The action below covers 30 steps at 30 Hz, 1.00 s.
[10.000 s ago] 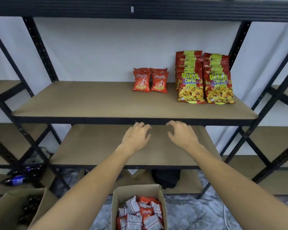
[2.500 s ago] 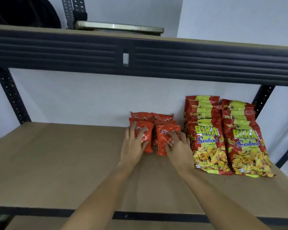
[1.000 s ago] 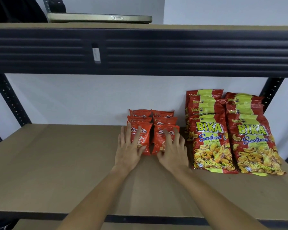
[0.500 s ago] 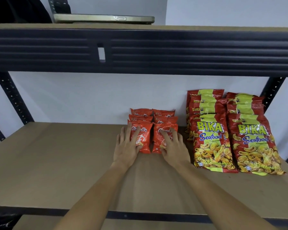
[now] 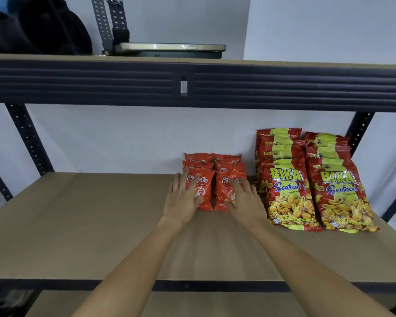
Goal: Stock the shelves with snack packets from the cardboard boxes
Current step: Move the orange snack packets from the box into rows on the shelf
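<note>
now both hands lie flat on the front pair of small orange packets (image 5: pixel 212 191), fingers fairly straight, pressing, not gripping: left hand (image 5: pixel 183 197) on the left packet, right hand (image 5: pixel 245 199) on the right one. ten seconds back the hands hung empty by the shelf (image 5: pixel 101 225) edge and only one row of two stood there; now three rows deep, just left of the bika seafood bags (image 5: pixel 316 191) and against the back wall. over the last second the front pair was nudged back and squared. so this batch looks placed; likely next is more from the boxes, not in view. wide stretch left of the bika bags unfilled.
</note>
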Each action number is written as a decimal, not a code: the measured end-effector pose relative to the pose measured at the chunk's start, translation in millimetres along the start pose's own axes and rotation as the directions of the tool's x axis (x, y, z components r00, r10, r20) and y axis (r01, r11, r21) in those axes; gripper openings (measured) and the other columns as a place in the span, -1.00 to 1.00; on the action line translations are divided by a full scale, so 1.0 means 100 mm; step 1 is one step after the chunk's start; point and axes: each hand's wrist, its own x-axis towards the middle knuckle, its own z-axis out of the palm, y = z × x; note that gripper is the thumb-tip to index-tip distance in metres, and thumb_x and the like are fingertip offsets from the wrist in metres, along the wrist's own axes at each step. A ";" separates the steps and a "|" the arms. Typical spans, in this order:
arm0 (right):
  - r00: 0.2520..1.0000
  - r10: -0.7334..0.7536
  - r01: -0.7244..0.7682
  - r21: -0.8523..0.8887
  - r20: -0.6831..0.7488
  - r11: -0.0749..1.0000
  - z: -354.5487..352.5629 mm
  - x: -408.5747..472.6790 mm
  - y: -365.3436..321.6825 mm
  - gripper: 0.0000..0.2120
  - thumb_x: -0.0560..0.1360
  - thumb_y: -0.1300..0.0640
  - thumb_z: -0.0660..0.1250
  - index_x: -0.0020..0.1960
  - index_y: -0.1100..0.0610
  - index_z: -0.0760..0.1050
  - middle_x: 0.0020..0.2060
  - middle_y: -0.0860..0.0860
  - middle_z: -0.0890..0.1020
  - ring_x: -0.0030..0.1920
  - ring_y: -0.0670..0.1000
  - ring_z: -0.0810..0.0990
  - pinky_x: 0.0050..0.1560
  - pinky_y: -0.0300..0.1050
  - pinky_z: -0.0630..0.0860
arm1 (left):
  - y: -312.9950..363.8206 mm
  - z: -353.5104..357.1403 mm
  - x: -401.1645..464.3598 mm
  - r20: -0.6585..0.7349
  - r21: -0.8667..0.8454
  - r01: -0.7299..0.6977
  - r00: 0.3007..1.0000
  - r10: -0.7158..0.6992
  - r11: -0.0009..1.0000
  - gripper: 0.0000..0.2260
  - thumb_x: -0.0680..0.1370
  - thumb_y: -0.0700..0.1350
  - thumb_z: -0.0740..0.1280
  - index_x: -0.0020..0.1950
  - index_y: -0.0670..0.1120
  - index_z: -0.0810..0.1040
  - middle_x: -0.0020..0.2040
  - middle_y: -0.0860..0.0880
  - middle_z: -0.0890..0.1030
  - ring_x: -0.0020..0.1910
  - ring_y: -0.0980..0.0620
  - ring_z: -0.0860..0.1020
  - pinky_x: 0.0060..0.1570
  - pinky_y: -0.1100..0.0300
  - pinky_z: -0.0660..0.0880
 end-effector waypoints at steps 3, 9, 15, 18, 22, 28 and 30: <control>1.000 0.012 -0.011 0.000 -0.015 1.000 -0.08 -0.11 -0.09 -0.47 0.55 0.01 0.34 0.48 0.04 0.32 0.38 0.08 0.41 0.32 0.18 0.43 0.23 0.11 0.50 | 0.00 -0.12 -0.08 0.025 -0.013 -0.013 1.000 0.013 1.000 -0.57 0.65 0.11 0.18 0.49 0.01 0.32 0.55 -0.07 0.20 0.48 -0.12 0.16 0.40 -0.05 0.29; 0.996 0.037 -0.035 -0.027 0.078 0.999 -0.23 -0.45 -0.23 -0.58 0.51 0.11 0.33 0.37 0.03 0.47 0.27 0.07 0.51 0.25 0.16 0.49 0.22 0.07 0.49 | 0.05 -0.22 -0.37 0.059 -0.045 -0.070 0.996 0.072 0.997 -0.66 0.65 0.06 0.16 0.37 -0.03 0.44 0.34 -0.05 0.46 0.32 -0.09 0.35 0.26 0.00 0.38; 0.994 0.041 -0.039 -0.025 0.102 0.999 -0.36 -0.75 -0.32 -0.58 0.51 0.15 0.32 0.36 0.04 0.48 0.23 0.09 0.54 0.19 0.16 0.54 0.14 0.08 0.54 | 0.09 -0.34 -0.73 0.107 -0.055 -0.089 0.990 0.095 0.995 -0.65 0.64 0.05 0.18 0.40 -0.03 0.41 0.36 -0.06 0.46 0.36 -0.11 0.36 0.29 -0.04 0.38; 0.995 0.029 -0.028 -0.008 0.098 1.000 -0.42 -0.88 -0.35 -0.60 0.50 0.15 0.33 0.34 0.03 0.49 0.23 0.06 0.55 0.16 0.14 0.57 0.13 0.07 0.55 | 0.13 -0.45 -0.89 0.121 -0.051 -0.082 0.989 0.087 0.995 -0.63 0.65 0.05 0.18 0.43 -0.02 0.39 0.38 -0.05 0.45 0.37 -0.09 0.36 0.27 -0.04 0.41; 0.997 -0.017 0.015 0.030 0.078 0.999 -0.48 -1.08 -0.36 -0.62 0.49 0.14 0.33 0.30 0.03 0.52 0.23 0.04 0.57 0.17 0.11 0.58 0.15 0.08 0.55 | 0.23 -0.57 -1.13 0.120 -0.010 -0.056 0.991 0.057 0.998 -0.63 0.65 0.04 0.18 0.43 -0.04 0.39 0.37 -0.06 0.46 0.36 -0.10 0.37 0.25 -0.02 0.41; 0.992 -0.055 0.045 0.092 0.112 0.995 -0.55 -1.60 -0.25 -0.65 0.52 0.13 0.32 0.30 -0.01 0.53 0.21 0.00 0.60 0.15 0.07 0.59 0.13 0.02 0.56 | 0.54 -0.59 -1.69 0.136 -0.001 -0.007 0.991 0.008 1.000 -0.64 0.65 0.04 0.17 0.43 -0.01 0.41 0.33 -0.06 0.50 0.36 -0.08 0.35 0.25 0.00 0.38; 0.988 -0.084 0.069 0.114 0.126 0.991 -0.54 -1.83 -0.18 -0.66 0.53 0.13 0.31 0.30 0.00 0.54 0.23 -0.01 0.59 0.19 0.07 0.57 0.15 0.03 0.55 | 0.66 -0.58 -1.91 0.133 0.000 -0.013 0.991 0.013 1.000 -0.64 0.65 0.03 0.17 0.43 -0.01 0.41 0.32 -0.05 0.51 0.35 -0.08 0.37 0.24 0.01 0.39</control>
